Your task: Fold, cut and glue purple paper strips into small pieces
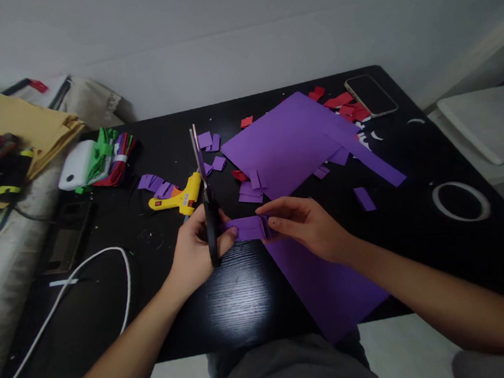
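Between my hands is a folded purple paper strip (249, 229), stretched level above the black table. My left hand (195, 245) pinches its left end with the thumb on top. The same hand also holds black-handled scissors (211, 217), whose blades point up and away from me. At the strip's right end, the fingers of my right hand (306, 225) close on a folded part. Purple paper sheets (283, 141) lie beyond and below my right hand. Small folded purple pieces (250, 191) rest just past the strip.
A yellow glue gun (181, 198) lies left of the scissors. Red scraps (344, 106) and a phone (371, 94) are at the back right, with a white tape ring (460, 201) nearer. Bundled coloured strips (113, 158) and a white cable (127, 272) occupy the left.
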